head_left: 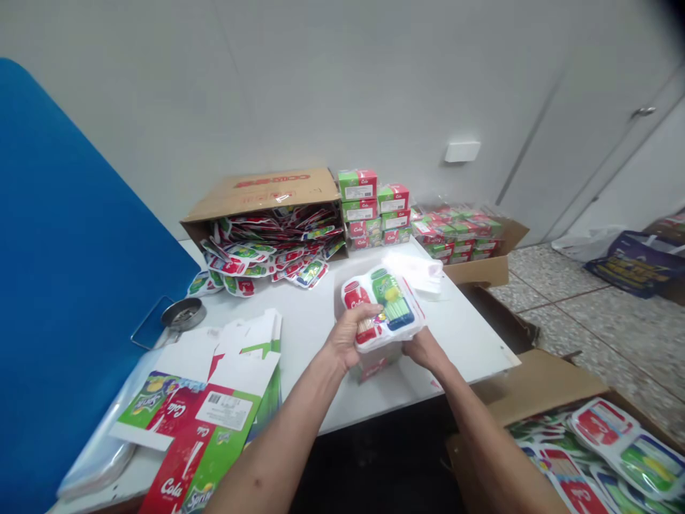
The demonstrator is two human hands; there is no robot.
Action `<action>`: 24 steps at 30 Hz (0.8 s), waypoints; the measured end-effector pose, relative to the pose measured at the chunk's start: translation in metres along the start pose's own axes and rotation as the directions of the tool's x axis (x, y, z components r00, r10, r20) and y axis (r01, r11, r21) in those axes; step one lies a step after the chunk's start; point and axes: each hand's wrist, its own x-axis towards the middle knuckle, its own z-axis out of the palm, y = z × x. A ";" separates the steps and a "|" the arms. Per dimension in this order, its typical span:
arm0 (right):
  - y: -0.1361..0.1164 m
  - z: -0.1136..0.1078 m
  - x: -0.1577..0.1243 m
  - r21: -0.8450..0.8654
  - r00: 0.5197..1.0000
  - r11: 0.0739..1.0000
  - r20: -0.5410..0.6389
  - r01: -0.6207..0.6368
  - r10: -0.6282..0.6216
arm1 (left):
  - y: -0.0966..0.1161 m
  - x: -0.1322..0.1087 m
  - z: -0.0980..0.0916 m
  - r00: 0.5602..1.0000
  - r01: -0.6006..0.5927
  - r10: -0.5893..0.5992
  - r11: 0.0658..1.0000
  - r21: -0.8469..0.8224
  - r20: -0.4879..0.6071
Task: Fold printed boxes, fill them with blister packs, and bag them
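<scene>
A clear plastic blister pack [382, 307] with a red Cola-bottle-shaped section and a green section is held in both hands above the middle of the desk [305, 335], tilted with its far end up. The left hand [350, 335] grips the red side, fingers wrapped across the front. The right hand [422, 350] clasps the lower right edge. Directly beneath the pack is a small red-and-white carton [377, 364], mostly hidden; I cannot tell whether the hands touch it. Just beyond the pack lies a small white stack [420, 275].

Along the desk's back edge, a cardboard box [262, 193] lies on its side, spilling more packs [267, 264]. Beside it stand stacked red-and-green cartons [369, 207], then an open box of wrapped cartons [460, 235] at the back right corner. Flattened Cola and Sprite carton blanks [198, 421] overhang the front left corner, near a metal dish [183, 314] at the left edge. A blue panel [80, 214] stands left of the desk. Off the right corner, an open cardboard box [535, 385] holds further packs [626, 450].
</scene>
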 end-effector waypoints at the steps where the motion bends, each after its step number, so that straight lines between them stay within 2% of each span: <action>1: 0.002 -0.001 -0.001 -0.028 1.000 0.999 0.017 -0.019 0.020 | -0.002 0.004 -0.004 1.000 0.008 -0.008 1.000 -0.006 -0.021; 4: 0.002 -0.001 -0.006 -0.099 0.997 0.992 0.008 -0.078 0.079 | -0.006 0.012 -0.018 0.995 0.028 -0.028 1.000 0.002 -0.099; 7: -0.005 0.003 -0.013 -0.066 0.989 0.987 -0.037 -0.143 0.141 | -0.005 0.016 -0.026 0.984 0.061 -0.049 0.996 0.065 -0.171; 14: -0.021 0.002 -0.012 0.037 0.953 0.953 0.001 -0.302 0.302 | 0.007 0.034 -0.028 0.945 0.091 0.002 0.959 0.268 -0.326; 20: -0.027 0.004 -0.012 0.108 0.952 0.946 0.020 -0.304 0.304 | 0.006 0.036 -0.040 0.896 0.223 -0.064 0.921 0.321 -0.439; 22: -0.027 0.000 -0.013 0.160 0.960 0.948 0.102 -0.274 0.260 | 0.006 0.033 -0.043 0.880 0.257 -0.077 0.907 0.333 -0.470; 24: -0.025 -0.008 -0.013 0.260 0.967 0.948 0.223 -0.181 0.124 | 0.003 0.031 -0.044 0.867 0.282 -0.086 0.896 0.342 -0.490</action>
